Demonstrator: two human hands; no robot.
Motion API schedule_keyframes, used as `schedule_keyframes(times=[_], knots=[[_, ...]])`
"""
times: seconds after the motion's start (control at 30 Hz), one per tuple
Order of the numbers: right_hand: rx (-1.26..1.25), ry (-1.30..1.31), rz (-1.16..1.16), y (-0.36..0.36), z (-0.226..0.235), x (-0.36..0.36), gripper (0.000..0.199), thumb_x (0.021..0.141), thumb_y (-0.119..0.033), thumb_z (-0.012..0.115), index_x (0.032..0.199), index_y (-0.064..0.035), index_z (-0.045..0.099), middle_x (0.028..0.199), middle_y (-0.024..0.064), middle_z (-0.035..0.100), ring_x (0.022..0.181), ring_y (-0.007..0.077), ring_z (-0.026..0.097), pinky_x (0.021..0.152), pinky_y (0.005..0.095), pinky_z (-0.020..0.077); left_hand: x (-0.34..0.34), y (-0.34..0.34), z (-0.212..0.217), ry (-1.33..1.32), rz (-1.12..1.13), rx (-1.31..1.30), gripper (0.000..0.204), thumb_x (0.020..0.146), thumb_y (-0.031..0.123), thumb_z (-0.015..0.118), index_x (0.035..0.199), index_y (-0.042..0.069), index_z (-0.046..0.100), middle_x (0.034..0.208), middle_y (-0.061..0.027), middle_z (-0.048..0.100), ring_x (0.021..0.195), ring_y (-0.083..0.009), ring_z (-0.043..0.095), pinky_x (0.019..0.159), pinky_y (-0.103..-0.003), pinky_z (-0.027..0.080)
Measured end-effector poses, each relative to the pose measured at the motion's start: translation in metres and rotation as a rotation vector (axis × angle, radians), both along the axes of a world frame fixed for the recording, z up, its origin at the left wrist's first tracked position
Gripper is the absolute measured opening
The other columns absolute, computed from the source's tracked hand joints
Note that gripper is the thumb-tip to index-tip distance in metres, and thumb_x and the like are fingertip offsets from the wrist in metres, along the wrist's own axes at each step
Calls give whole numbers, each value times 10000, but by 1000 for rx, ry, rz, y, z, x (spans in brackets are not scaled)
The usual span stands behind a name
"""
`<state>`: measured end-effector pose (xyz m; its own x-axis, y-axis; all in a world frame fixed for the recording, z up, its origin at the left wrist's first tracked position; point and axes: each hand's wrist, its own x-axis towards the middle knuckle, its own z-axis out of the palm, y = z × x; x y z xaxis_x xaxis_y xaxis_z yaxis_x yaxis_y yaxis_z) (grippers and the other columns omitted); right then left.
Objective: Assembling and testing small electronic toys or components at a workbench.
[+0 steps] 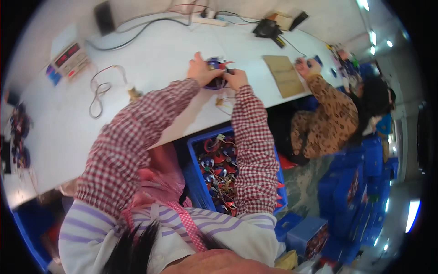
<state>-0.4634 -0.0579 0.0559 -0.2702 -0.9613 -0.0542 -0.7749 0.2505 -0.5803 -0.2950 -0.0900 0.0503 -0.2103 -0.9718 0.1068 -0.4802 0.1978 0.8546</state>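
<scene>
Head view: twelve o'clock on the white surface (159, 55), your left grip (199, 70) clasps the blue-and-red assembly (213, 63) while your right grip (237, 78) pinches its three-o'clock side. Probably light, stiff, fragile; hold its outer sides.

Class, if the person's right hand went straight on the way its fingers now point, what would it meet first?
The right hand would most likely meet the blue-and-red part just in front of it; they may be touching, but depth is unclear.
</scene>
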Motion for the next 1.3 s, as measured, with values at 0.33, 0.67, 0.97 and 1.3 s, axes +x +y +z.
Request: schedule_keyframes(times=[0.33,0.67,0.97,1.3], knots=[[-381,-662,-104,146,49,59,259,768,-30,610,1016,40,585,776,73,617,644,124,546,587,208,443,60,120,76,831,-330,423,868,670,76,764,1340,-78,234,1171,-230,501,972,-234,570,870,-338,466],[-204,-1096,-6,249,74,118,256,823,-90,608,1055,17,585,760,22,591,539,47,472,438,145,343,224,223,109,1038,-413,364,830,530,27,788,1254,25,383,1104,-129,522,940,-244,553,819,-330,467],[101,-1160,200,210,44,225,254,834,-141,613,1049,-6,603,752,16,599,542,54,477,459,150,354,415,231,48,590,89,67,672,632,48,712,1239,38,426,1098,-107,555,929,-200,563,812,-276,462],[148,-897,314,148,4,308,263,847,-144,622,1063,5,612,780,20,598,541,59,447,472,156,358,476,179,-19,584,452,7,611,668,18,755,1161,-17,396,1044,-155,542,920,-221,583,833,-291,492]])
